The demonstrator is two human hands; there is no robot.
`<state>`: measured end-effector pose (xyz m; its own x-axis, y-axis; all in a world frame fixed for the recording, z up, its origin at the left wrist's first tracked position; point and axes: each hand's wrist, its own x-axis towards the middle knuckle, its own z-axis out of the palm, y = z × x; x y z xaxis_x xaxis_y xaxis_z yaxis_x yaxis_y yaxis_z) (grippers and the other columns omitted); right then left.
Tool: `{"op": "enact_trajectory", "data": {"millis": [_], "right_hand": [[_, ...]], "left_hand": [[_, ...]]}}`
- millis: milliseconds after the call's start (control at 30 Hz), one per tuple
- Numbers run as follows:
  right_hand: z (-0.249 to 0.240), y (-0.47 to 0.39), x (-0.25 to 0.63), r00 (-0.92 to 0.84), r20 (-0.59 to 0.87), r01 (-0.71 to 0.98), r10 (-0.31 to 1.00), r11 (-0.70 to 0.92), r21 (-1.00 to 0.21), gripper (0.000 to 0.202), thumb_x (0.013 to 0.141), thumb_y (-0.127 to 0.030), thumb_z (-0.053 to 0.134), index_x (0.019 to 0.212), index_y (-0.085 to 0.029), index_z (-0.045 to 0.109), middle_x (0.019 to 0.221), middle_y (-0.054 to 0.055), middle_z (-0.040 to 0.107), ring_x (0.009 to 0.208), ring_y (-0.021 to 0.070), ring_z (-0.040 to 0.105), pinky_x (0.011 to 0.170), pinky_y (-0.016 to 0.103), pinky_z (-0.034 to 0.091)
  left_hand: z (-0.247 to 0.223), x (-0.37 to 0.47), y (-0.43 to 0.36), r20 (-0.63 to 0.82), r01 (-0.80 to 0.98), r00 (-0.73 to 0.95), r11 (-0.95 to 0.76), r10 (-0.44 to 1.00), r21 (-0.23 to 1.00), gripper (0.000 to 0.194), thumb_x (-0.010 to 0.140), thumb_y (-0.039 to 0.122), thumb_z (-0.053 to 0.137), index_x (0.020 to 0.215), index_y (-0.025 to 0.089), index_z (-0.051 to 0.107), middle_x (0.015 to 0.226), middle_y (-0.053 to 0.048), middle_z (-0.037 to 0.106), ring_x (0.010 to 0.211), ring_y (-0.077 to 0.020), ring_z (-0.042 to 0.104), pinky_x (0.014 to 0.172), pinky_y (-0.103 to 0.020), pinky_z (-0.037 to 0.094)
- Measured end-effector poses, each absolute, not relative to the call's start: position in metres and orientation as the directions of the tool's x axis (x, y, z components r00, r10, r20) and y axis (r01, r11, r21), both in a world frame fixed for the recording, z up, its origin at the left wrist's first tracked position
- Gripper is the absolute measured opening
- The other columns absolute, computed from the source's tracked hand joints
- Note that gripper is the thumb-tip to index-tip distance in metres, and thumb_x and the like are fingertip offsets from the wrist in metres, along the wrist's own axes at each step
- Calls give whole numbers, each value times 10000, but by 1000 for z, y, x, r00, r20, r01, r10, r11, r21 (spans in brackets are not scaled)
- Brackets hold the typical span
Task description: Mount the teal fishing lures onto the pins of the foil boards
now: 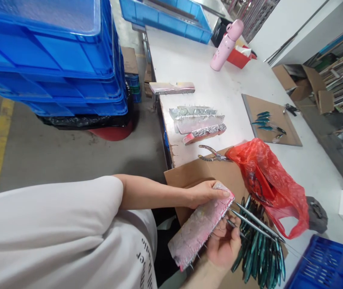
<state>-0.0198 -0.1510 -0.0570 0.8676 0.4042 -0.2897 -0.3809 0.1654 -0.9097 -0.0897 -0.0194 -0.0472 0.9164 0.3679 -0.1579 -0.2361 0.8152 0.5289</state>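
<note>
My left hand (206, 194) is closed on the upper end of a long pinkish-silver block (200, 228), thumb on its face. Short wire pins stick out along the block's edge. Two slender silvery lure-shaped pieces (254, 220) jut from its upper right corner. Beside that pinned edge, my right hand (224, 245) has its palm turned up, the fingers pinching a slim dark lure-shaped piece (231, 222); its far end is hard to see. Just beyond lies a pile of shiny teal lure-shaped pieces (258, 257) on cardboard (189, 172).
Pliers (215, 154) and a red plastic bag (268, 180) lie past my hands. More pinned blocks (200, 124) rest on the white table (183, 56), with a pink bottle (225, 46) and a brown board (272, 118). Blue crates (54, 52) are stacked on the left; a blue basket (328, 261) sits lower right.
</note>
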Motion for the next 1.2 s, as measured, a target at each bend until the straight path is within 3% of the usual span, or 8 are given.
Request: {"op": "enact_trajectory", "data": {"millis": [200, 500, 767, 1200], "right_hand": [[-49, -152, -23, 864, -301, -393, 403, 166, -905, 169, 746, -247, 504, 864, -270, 624, 823, -51, 610, 742, 68, 599, 639, 203, 510], [-27, -161, -28, 915, -116, -142, 386, 41, -989, 326, 691, -254, 623, 1013, -215, 595, 858, -21, 634, 694, 138, 624, 662, 297, 523], [-43, -159, -19, 839, -374, -455, 395, 134, -880, 198, 742, -248, 535, 911, -214, 634, 848, -29, 651, 763, 89, 617, 655, 205, 523], [-48, -156, -18, 819, -381, -490, 430, 177, -853, 178, 744, -256, 516, 868, -238, 643, 831, -66, 652, 791, 59, 612, 693, 163, 511]], "left_hand": [[-45, -90, -19, -158, -231, 919, 817, 362, 528, 366, 607, 427, 704, 739, 100, 605, 617, -23, 566, 487, -93, 493, 475, -201, 395], [-45, -89, -19, -166, -235, 908, 795, 386, 560, 409, 576, 458, 721, 751, 109, 597, 624, -6, 560, 502, -82, 478, 494, -192, 385], [-42, -90, -18, -208, -234, 893, 805, 400, 544, 402, 565, 419, 739, 782, 117, 585, 655, 2, 561, 518, -78, 490, 502, -190, 396], [-43, -90, -18, -199, -237, 894, 800, 402, 551, 394, 588, 411, 732, 806, 119, 583, 674, 1, 567, 539, -78, 493, 515, -191, 394]]}}
